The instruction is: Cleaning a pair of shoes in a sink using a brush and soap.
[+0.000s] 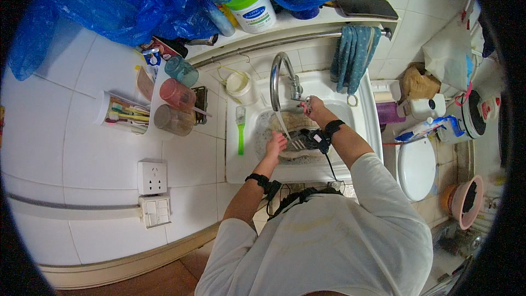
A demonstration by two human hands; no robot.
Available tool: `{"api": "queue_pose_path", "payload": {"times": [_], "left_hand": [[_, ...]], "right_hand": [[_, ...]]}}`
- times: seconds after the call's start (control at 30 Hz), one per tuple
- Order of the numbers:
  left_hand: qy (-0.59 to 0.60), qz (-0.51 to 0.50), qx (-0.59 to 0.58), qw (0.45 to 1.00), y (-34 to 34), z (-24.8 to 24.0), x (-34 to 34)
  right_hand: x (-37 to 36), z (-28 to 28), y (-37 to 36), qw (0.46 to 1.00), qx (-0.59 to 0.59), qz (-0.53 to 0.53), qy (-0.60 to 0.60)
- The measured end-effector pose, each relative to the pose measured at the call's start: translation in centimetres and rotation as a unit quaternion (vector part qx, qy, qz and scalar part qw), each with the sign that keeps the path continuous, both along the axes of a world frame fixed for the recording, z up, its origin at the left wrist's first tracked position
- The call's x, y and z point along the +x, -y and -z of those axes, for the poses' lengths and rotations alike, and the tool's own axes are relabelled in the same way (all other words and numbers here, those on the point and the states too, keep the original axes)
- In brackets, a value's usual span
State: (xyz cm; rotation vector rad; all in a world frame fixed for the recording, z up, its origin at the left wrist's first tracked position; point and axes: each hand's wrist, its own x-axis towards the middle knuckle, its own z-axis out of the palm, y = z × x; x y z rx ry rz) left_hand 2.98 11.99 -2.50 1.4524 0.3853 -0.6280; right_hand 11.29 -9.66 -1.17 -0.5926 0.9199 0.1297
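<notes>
My right hand [313,108] is closed at the base of the curved chrome faucet [275,79], its fingers on the small metal handle. A thin stream of water [285,126] falls from the spout. Beside the stream, my left hand [277,143] is held over the basin, fingers stretched and holding nothing. Below lies a dark shoe-like thing with pale stripes [299,143], partly hidden by the right wrist's strap and box. It rests in sudsy water in the white sink [236,173]. A green-handled brush [240,136] lies on the sink's left ledge.
A white bucket [240,86] hangs behind the sink's left corner. A blue towel [356,57] drapes from the rail. Cups [178,94] and toothbrushes [129,115] are mounted on the left wall. To the right stands a toilet [416,170]. A blue plastic sheet [137,11] overhangs the shelf.
</notes>
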Motion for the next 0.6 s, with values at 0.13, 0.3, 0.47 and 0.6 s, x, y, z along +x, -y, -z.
{"api": "queue_pose_path", "payload": {"times": [0.13, 0.3, 0.47, 0.6], "left_hand": [[-0.008, 0.003, 0.001, 1.000, 0.0, 0.0, -0.1], [-0.011, 0.020, 0.015, 1.000, -1.1, 1.0, 0.2], [-0.010, 0.064, -0.001, 0.998, -1.9, 2.1, 0.5], [-0.018, 0.062, -0.008, 0.998, -2.6, 1.9, 0.8]], "right_hand": [[1.5, 1.2, 3.8, 0.995, 0.067, -0.072, 0.033], [-0.8, 1.1, 2.0, 0.971, -0.153, -0.179, 0.032], [-3.0, 0.5, 0.9, 0.969, -0.178, -0.168, 0.043], [-3.7, -3.0, 0.3, 0.965, -0.211, -0.152, -0.018]]}}
